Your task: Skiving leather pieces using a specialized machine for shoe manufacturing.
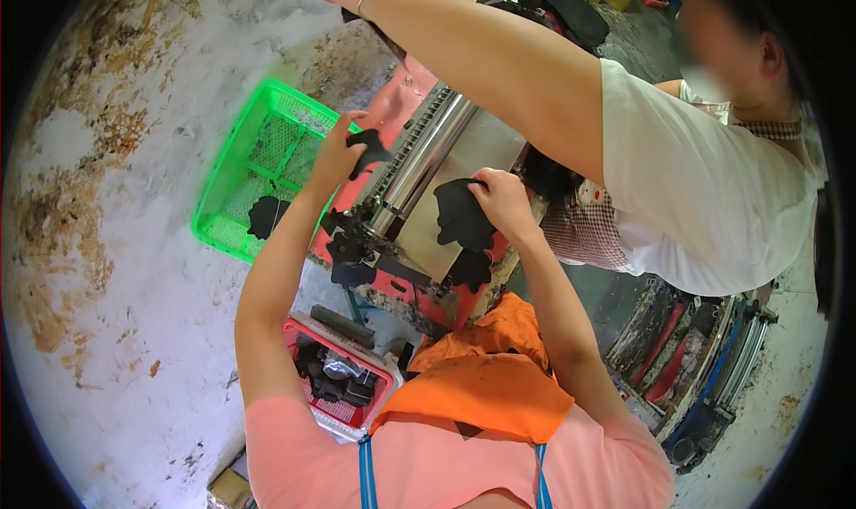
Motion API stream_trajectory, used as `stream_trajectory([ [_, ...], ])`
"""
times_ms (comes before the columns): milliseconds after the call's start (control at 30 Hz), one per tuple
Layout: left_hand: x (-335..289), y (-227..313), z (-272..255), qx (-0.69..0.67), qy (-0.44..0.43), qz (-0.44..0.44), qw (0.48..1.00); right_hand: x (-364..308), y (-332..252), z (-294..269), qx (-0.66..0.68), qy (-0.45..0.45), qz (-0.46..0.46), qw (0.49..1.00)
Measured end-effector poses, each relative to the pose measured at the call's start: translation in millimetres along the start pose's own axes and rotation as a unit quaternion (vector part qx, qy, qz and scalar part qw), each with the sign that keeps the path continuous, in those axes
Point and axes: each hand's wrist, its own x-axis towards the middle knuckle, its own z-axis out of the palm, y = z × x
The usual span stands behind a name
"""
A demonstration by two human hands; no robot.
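Observation:
My left hand (336, 155) is closed on a small, irregular black piece (368, 151), beside a roller machine (424, 163) with a shiny metal cylinder. A larger flat black piece (462, 217) hangs from the pinched fingers of my right hand (505, 204), over the machine's metal plate (426, 234). Whether these pieces are leather, cloth or rubber cannot be told. Below my right hand another black piece (471, 269) lies at the plate's near corner. More black pieces (353, 273) sit at the near left end of the rollers.
A green plastic basket (203, 208) with a black piece (266, 217) in it stands at left. Near my waist is a red and white basket (390, 386) of dark items. From the right, a co-worker's arm (499, 50) reaches across the machine's far side. Metal equipment (713, 393) stands at right.

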Motion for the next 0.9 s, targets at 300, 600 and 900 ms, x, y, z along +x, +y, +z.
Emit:
stream_trajectory([
  [300, -1.8, 1.0, 22.3, 0.113, -0.080, -0.034, 0.990, -1.8, -19.2, 5.6, -0.061, -0.034, -0.058, 0.996],
  [600, -2.5, 3.1, 4.2, 0.453, 0.022, 0.227, 0.862, 6.3, -7.2, 4.4, -0.051, -0.035, -0.090, 0.994],
  [900, 2.7, 2.0, 13.8, 0.087, -0.021, -0.017, 0.996, 2.9, -0.7, 9.1, -0.009, -0.054, -0.141, 0.989],
])
